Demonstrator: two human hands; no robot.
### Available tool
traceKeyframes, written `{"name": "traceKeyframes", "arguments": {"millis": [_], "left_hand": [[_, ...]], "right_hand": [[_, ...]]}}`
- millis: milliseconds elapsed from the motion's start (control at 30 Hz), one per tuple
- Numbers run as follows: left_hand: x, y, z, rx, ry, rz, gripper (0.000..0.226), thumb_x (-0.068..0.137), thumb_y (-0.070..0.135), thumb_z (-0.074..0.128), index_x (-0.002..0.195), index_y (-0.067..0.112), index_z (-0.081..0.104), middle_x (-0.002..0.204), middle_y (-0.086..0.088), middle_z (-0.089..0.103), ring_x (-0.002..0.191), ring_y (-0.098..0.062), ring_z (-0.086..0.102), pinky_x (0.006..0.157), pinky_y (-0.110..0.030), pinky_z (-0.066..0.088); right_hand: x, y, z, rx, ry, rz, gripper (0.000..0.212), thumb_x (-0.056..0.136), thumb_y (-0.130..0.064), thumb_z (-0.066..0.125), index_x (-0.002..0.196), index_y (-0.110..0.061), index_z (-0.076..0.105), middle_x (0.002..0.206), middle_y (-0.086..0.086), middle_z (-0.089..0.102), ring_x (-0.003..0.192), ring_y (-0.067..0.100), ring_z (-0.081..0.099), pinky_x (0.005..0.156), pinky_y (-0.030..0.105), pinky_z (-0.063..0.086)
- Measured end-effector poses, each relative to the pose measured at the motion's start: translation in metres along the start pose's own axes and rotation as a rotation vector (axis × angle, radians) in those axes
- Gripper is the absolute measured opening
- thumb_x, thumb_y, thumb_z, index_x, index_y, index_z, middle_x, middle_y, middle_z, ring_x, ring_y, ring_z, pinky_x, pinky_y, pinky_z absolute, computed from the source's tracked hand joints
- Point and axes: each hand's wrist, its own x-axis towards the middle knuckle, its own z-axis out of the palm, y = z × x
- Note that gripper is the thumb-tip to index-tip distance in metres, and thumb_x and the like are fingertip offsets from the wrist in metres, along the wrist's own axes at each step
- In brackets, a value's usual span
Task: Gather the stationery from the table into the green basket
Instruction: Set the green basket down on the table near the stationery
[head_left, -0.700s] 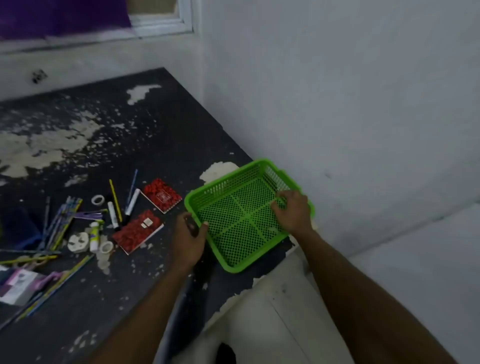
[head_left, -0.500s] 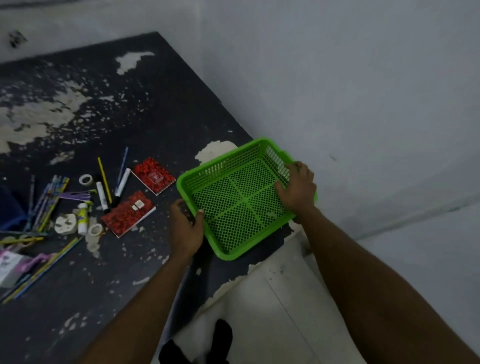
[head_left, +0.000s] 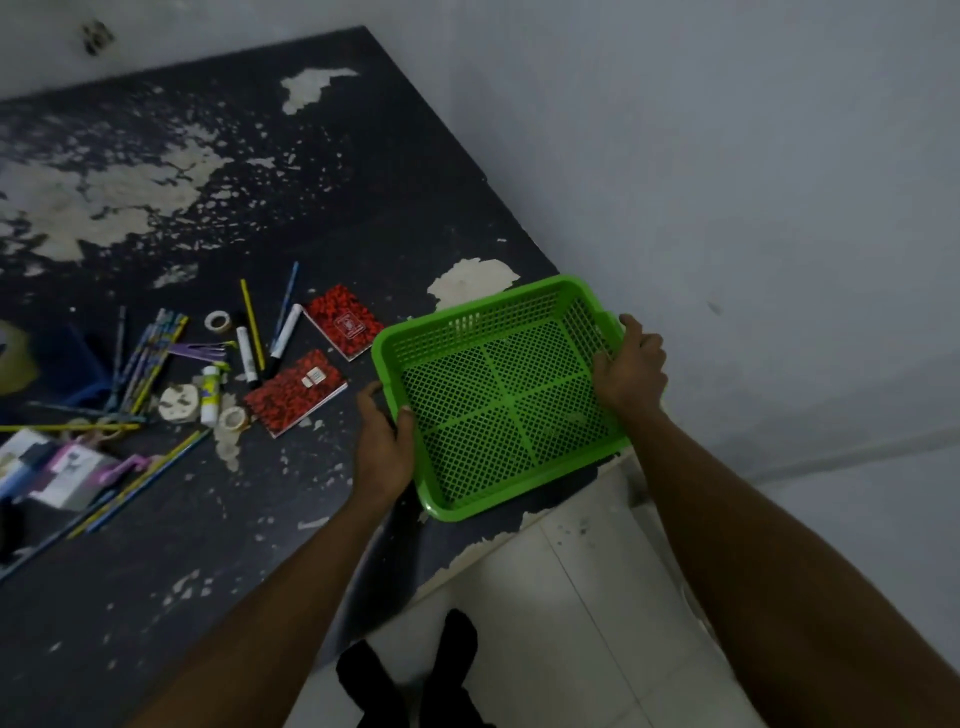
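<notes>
Left hand (head_left: 382, 451) and right hand (head_left: 631, 366) grip opposite rims of the green basket (head_left: 493, 316), seemingly on the table (head_left: 363, 208).

Person, two arms in view, both bare. Left arm (head_left: 270, 597) and right arm (head_left: 769, 561) are uncovered from the wrist back to the bottom edge of the frame. Left hand (head_left: 382, 447) is bare, back of hand showing, thumb (head_left: 405, 420) with a short pale nail. Right hand (head_left: 631, 371) is bare, back and knuckles showing, nails hidden. Right arm looks thicker, closer to the wide lens. Low between the arms are two black shapes (head_left: 410, 670), the person's legs or feet in black. Too dark to tell trousers, socks or shoes.
</notes>
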Motion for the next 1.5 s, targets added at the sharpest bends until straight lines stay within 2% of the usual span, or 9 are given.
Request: {"name": "traceKeyframes", "arguments": {"millis": [200, 400, 567, 700, 800, 867, 1000, 1300, 1500], "left_hand": [[-0.033, -0.031, -0.084, 0.078, 0.120, 0.026, 0.044, 0.101, 0.031, 0.046, 0.141, 0.016, 0.035, 0.097, 0.008, 0.064, 0.087, -0.030, 0.069, 0.076, -0.047, 0.057], [-0.075, -0.079, -0.175, 0.074, 0.260, -0.042, 0.034, 0.094, 0.038, 0.047, 0.128, 0.031, 0.046, 0.100, 0.013, 0.064, 0.088, -0.016, 0.067, 0.080, -0.047, 0.057], [-0.128, -0.121, -0.252, 0.058, 0.402, -0.140, 0.026, 0.097, 0.030, 0.054, 0.122, 0.036, 0.049, 0.094, 0.005, 0.067, 0.086, -0.023, 0.070, 0.076, -0.047, 0.056], [-0.162, -0.146, -0.302, 0.050, 0.486, -0.179, 0.046, 0.101, 0.005, 0.054, 0.113, 0.049, 0.047, 0.092, 0.012, 0.067, 0.074, 0.002, 0.067, 0.065, -0.033, 0.053], [-0.175, -0.162, -0.329, 0.046, 0.523, -0.248, 0.033, 0.097, 0.018, 0.058, 0.119, 0.042, 0.051, 0.092, 0.012, 0.067, 0.079, -0.013, 0.068, 0.069, -0.040, 0.054], [-0.178, -0.170, -0.343, 0.048, 0.537, -0.253, 0.035, 0.091, 0.029, 0.054, 0.126, 0.032, 0.051, 0.093, 0.009, 0.067, 0.082, -0.017, 0.067, 0.071, -0.039, 0.053], [-0.176, -0.176, -0.358, 0.090, 0.516, -0.246, 0.035, 0.097, 0.020, 0.056, 0.130, 0.028, 0.049, 0.089, 0.013, 0.066, 0.073, -0.014, 0.067, 0.064, -0.034, 0.052], [-0.158, -0.181, -0.370, 0.054, 0.483, -0.233, 0.036, 0.099, 0.010, 0.056, 0.130, 0.027, 0.048, 0.087, 0.013, 0.066, 0.071, -0.004, 0.063, 0.057, -0.018, 0.042], [-0.155, -0.188, -0.385, 0.119, 0.396, -0.220, 0.043, 0.095, 0.014, 0.063, 0.121, 0.041, 0.043, 0.082, 0.012, 0.065, 0.069, -0.008, 0.064, 0.063, -0.032, 0.049]], "right_hand": [[-0.062, -0.028, 0.021, 0.155, -0.024, -0.144, 0.036, 0.098, -0.031, 0.049, 0.130, -0.014, 0.046, 0.119, 0.014, 0.057, 0.107, 0.033, 0.058, 0.083, 0.041, 0.044], [-0.135, -0.076, 0.054, 0.221, -0.144, -0.248, 0.022, 0.102, -0.032, 0.043, 0.120, -0.019, 0.045, 0.091, -0.001, 0.062, 0.081, 0.022, 0.062, 0.072, 0.033, 0.046], [-0.205, -0.125, 0.097, 0.302, -0.288, -0.312, 0.020, 0.103, -0.036, 0.040, 0.119, -0.024, 0.042, 0.093, 0.002, 0.066, 0.079, 0.022, 0.065, 0.069, 0.039, 0.054], [-0.250, -0.166, 0.122, 0.312, -0.375, -0.391, 0.017, 0.103, -0.035, 0.039, 0.117, -0.025, 0.040, 0.089, 0.002, 0.066, 0.074, 0.022, 0.064, 0.064, 0.033, 0.047], [-0.271, -0.190, 0.137, 0.305, -0.409, -0.413, 0.018, 0.103, -0.036, 0.038, 0.117, -0.025, 0.039, 0.094, 0.001, 0.063, 0.078, 0.022, 0.062, 0.066, 0.034, 0.048], [-0.282, -0.203, 0.146, 0.298, -0.405, -0.421, 0.019, 0.103, -0.036, 0.038, 0.118, -0.023, 0.040, 0.096, 0.002, 0.062, 0.079, 0.022, 0.062, 0.067, 0.035, 0.049], [-0.296, -0.218, 0.152, 0.295, -0.375, -0.405, 0.017, 0.104, -0.030, 0.040, 0.116, -0.018, 0.040, 0.084, -0.003, 0.058, 0.068, 0.019, 0.055, 0.064, 0.031, 0.039], [-0.304, -0.230, 0.157, 0.179, -0.337, -0.352, 0.011, 0.103, -0.038, 0.033, 0.110, -0.030, 0.032, 0.084, -0.002, 0.062, 0.071, 0.024, 0.062, 0.070, 0.042, 0.053], [-0.301, -0.234, 0.154, 0.099, -0.276, -0.353, 0.017, 0.097, -0.037, 0.047, 0.107, -0.024, 0.045, 0.089, -0.003, 0.057, 0.083, 0.021, 0.062, 0.077, 0.045, 0.054]]}}
